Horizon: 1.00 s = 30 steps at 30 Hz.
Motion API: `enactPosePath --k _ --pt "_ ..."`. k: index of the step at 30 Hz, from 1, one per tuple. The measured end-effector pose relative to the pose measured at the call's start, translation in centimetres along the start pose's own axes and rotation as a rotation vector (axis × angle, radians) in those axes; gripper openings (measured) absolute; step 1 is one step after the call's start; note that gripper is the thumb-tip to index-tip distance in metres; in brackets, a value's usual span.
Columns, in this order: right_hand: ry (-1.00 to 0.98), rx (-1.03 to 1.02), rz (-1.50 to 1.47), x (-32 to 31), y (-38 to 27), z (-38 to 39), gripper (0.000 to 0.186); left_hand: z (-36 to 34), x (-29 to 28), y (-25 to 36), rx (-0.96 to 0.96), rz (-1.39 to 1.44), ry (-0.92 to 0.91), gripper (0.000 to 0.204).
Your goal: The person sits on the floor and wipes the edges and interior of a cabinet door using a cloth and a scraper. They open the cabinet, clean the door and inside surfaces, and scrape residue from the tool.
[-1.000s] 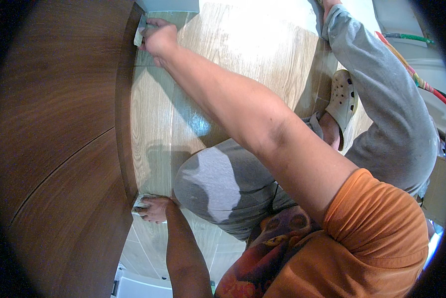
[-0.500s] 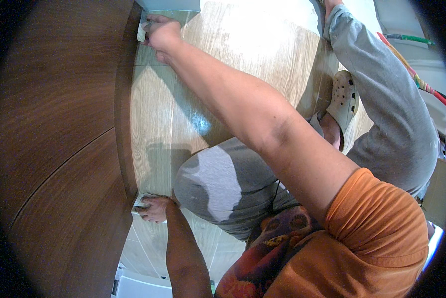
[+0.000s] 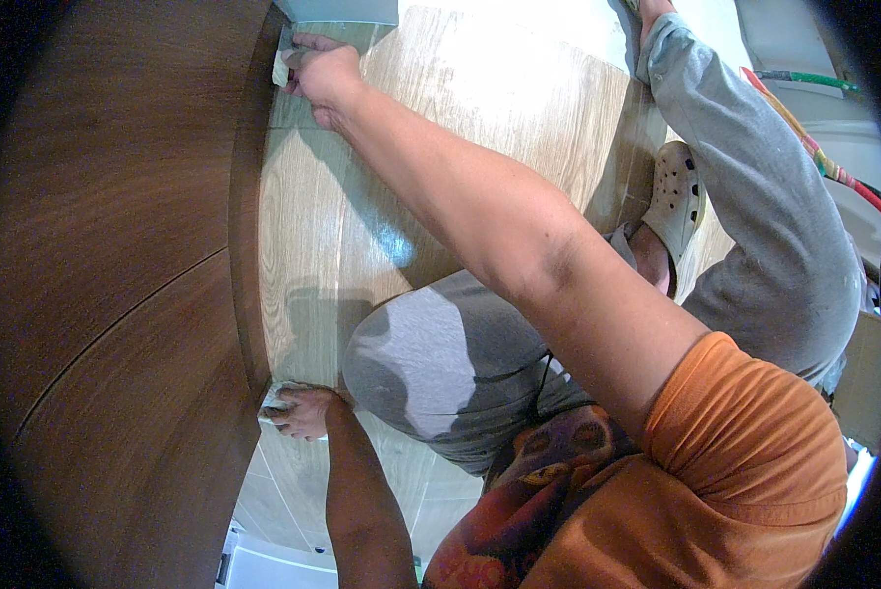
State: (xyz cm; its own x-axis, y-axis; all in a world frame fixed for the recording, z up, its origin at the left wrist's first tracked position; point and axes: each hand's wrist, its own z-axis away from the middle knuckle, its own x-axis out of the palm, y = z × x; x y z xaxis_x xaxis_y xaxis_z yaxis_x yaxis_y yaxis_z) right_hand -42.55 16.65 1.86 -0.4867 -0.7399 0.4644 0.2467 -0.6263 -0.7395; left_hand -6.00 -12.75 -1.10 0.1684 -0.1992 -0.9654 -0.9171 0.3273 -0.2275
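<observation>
Little differs from before: at upper left the right hand (image 3: 325,79) pinches a pale cloth (image 3: 280,73); at lower left the left hand (image 3: 305,412) covers a white cloth (image 3: 276,396), grip unclear.

A panel (image 3: 116,245) fills the left side, a narrow strip (image 3: 247,245) runs along its foot, and the floor (image 3: 298,216) spreads rightward from there. The left hand (image 3: 305,412) lies on a cloth-like piece (image 3: 275,401) at the strip's near end, the right hand (image 3: 325,77) against another (image 3: 281,65) at its far end, with a knee (image 3: 401,363) between the two arms. Beyond the right arm a shoe (image 3: 674,201) sits left of a bent leg (image 3: 755,196), and a cord (image 3: 812,147) lies farther right.
</observation>
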Motion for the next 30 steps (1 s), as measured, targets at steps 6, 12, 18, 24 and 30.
enactPosePath --k 6,12,18,24,30 --pt "0.011 -0.074 -0.031 0.5 0.1 0.1 0.041 0.6 -1.2 0.7 -0.052 0.14 0.034 0.07" --pt "-0.021 -0.016 -0.007 0.3 0.1 1.1 0.04 0.7 -1.4 0.5 -0.023 0.089 -0.001 0.071" --pt "-0.003 -0.029 -0.03 0.3 0.2 1.0 0.042 0.5 -1.1 0.7 -0.099 0.159 0.011 0.07" --pt "-0.013 -0.019 -0.046 0.5 0.1 1.2 0.042 0.3 -0.7 0.5 -0.094 0.157 0.026 0.069" --pt "-0.011 -0.014 -0.074 0.5 0.4 1.1 0.041 0.2 -0.3 -0.1 -0.01 0.025 -0.014 0.069"
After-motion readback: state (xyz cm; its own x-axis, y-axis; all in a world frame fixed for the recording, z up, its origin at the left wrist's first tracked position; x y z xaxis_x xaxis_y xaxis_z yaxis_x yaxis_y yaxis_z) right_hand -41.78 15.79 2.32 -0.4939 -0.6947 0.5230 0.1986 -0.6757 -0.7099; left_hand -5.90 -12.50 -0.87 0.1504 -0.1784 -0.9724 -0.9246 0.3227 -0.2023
